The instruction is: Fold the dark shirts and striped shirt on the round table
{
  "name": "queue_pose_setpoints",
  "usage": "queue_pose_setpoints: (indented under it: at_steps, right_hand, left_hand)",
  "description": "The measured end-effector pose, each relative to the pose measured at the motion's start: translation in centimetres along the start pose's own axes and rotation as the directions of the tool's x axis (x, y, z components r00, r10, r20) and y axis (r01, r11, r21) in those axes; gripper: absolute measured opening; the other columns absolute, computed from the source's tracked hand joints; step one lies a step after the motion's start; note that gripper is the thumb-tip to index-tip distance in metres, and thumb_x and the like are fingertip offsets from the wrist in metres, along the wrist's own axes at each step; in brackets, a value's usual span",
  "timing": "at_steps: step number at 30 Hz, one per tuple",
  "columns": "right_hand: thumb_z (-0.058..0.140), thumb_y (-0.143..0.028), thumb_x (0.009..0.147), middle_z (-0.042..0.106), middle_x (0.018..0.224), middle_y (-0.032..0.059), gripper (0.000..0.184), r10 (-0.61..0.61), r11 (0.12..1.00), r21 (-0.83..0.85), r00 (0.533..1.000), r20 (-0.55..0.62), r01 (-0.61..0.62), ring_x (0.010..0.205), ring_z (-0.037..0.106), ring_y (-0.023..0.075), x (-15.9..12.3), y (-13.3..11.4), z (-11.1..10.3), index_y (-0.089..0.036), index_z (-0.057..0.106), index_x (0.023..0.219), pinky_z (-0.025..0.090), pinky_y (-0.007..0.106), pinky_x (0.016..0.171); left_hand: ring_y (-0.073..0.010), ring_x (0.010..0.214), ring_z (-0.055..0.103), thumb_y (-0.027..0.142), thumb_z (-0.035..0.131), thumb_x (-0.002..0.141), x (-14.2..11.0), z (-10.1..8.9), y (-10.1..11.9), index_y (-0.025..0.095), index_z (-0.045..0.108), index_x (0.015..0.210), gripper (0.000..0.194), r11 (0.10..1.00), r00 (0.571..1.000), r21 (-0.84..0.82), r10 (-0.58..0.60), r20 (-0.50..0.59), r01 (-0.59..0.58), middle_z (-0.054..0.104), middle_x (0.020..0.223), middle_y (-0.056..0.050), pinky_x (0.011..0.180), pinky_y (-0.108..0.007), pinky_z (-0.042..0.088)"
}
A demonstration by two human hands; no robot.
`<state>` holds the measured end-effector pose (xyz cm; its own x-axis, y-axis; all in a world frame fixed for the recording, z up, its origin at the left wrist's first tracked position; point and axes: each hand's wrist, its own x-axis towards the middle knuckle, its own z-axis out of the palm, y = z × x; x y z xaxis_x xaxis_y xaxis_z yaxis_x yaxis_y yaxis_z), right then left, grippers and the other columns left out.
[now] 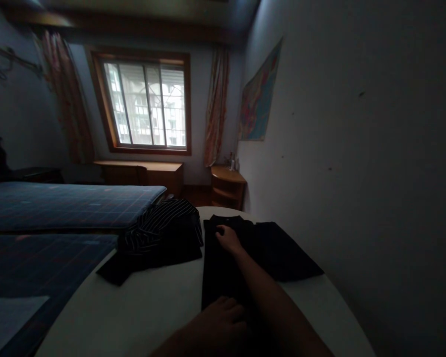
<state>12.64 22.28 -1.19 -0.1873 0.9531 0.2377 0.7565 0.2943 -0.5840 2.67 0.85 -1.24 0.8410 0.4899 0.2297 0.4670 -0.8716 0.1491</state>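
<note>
A black collared garment [223, 272], apparently a shirt, lies lengthwise on the white round table [163, 307], its collar at the far end. My right hand [229, 239] is over its upper part just below the collar, thumb and forefinger curved with a gap between them. Closer to me, my left hand [225, 317] rests on the lower part of the shirt, palm down with the fingers laid out. Dark cloth and dim light hide the fine detail around the fingertips. To the right of the shirt lies a folded dark navy garment [290, 253].
A heap of black clothing with a striped piece [163, 223] sits at the table's left. Beds with blue checked covers [67, 203] stand left of the table. A white wall [357, 198] rises on the right. Behind are a corner cabinet [228, 173] and a desk [159, 167].
</note>
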Motion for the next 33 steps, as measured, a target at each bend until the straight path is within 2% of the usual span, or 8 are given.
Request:
queue_pose_setpoints:
  at_steps: [7,10,13,17,20,23,27,33]
  right_hand:
    - [0.059,-0.031,0.088,0.062,0.133,0.0090,0.042,-0.032,0.986,-0.163,0.999,0.001,0.032,0.124,0.052,0.0253,3.1,-1.9,0.9,-0.020,0.062,0.128,0.039,0.035,0.104]
    - [0.059,-0.037,0.089,0.060,0.135,0.0091,0.047,-0.046,0.975,-0.214,0.998,0.040,0.054,0.126,0.050,0.0255,4.6,-2.8,1.6,-0.021,0.058,0.133,0.040,0.036,0.103]
    - [0.059,-0.040,0.089,0.061,0.134,0.0119,0.047,-0.013,0.964,-0.265,0.998,0.063,0.029,0.127,0.049,0.0287,5.7,-3.4,2.6,-0.021,0.059,0.132,0.042,0.040,0.099]
    - [0.056,-0.040,0.090,0.067,0.121,0.0163,0.034,0.061,0.948,-0.316,0.997,0.056,-0.041,0.121,0.053,0.0325,6.8,-3.6,3.6,-0.019,0.071,0.112,0.043,0.044,0.094]
    - [0.050,-0.037,0.094,0.068,0.118,0.0157,0.032,0.091,0.941,-0.328,0.996,0.007,-0.084,0.119,0.054,0.0314,7.4,-3.4,3.9,-0.019,0.071,0.111,0.041,0.045,0.095]
    - [0.046,-0.035,0.096,0.068,0.118,0.0147,0.032,0.099,0.938,-0.330,0.994,-0.038,-0.106,0.119,0.053,0.0300,7.7,-3.1,3.9,-0.020,0.067,0.115,0.039,0.046,0.096]
    - [0.053,-0.034,0.093,0.066,0.121,0.0111,0.029,0.056,0.943,-0.327,0.998,-0.032,-0.064,0.119,0.052,0.0278,7.0,-2.5,3.2,-0.022,0.065,0.117,0.040,0.042,0.095]
    - [0.053,-0.035,0.094,0.058,0.134,0.0091,0.036,-0.086,0.938,-0.334,0.996,0.027,0.090,0.124,0.049,0.0257,3.2,-1.6,0.7,-0.027,0.060,0.128,0.038,0.039,0.100]
  left_hand:
    - [-0.0230,0.121,0.054,0.023,0.066,0.084,-0.8,0.1,-1.4,0.023,0.057,0.117,0.035,0.967,0.974,-0.178,-0.203,-0.105,0.182,0.061,0.132,-0.004,0.105,-0.039,0.043]
    - [-0.0360,0.142,0.033,0.031,0.068,0.080,-1.3,0.5,-2.8,0.023,0.047,0.138,0.062,0.948,0.955,-0.143,-0.294,-0.048,0.285,0.040,0.154,-0.011,0.114,-0.056,0.032]
    - [-0.0444,0.147,0.016,0.044,0.071,0.080,-1.7,2.0,-4.2,0.027,0.031,0.152,0.084,0.935,0.941,-0.109,-0.336,0.038,0.338,0.020,0.162,-0.014,0.112,-0.067,0.027]
    - [-0.0458,0.145,0.018,0.060,0.061,0.087,-2.0,4.5,-5.6,0.035,0.025,0.154,0.081,0.954,0.957,-0.080,-0.291,-0.001,0.290,0.017,0.163,-0.011,0.110,-0.069,0.029]
    - [-0.0455,0.144,0.022,0.058,0.056,0.091,-2.0,5.2,-5.9,0.038,0.020,0.155,0.076,0.961,0.961,-0.032,-0.275,-0.026,0.275,0.020,0.162,-0.010,0.107,-0.069,0.034]
    - [-0.0432,0.144,0.027,0.050,0.051,0.097,-1.8,5.2,-5.8,0.041,0.018,0.155,0.067,0.958,0.957,0.009,-0.287,-0.041,0.287,0.023,0.162,-0.007,0.106,-0.066,0.038]
    - [-0.0456,0.143,0.026,0.059,0.058,0.090,-2.0,5.3,-5.9,0.038,0.022,0.155,0.078,0.960,0.960,0.005,-0.279,-0.030,0.279,0.021,0.162,-0.008,0.107,-0.067,0.036]
    - [-0.0474,0.145,0.016,0.053,0.069,0.082,-1.9,3.7,-5.0,0.033,0.031,0.153,0.083,0.949,0.951,-0.067,-0.308,0.034,0.309,0.015,0.163,-0.011,0.109,-0.071,0.028]
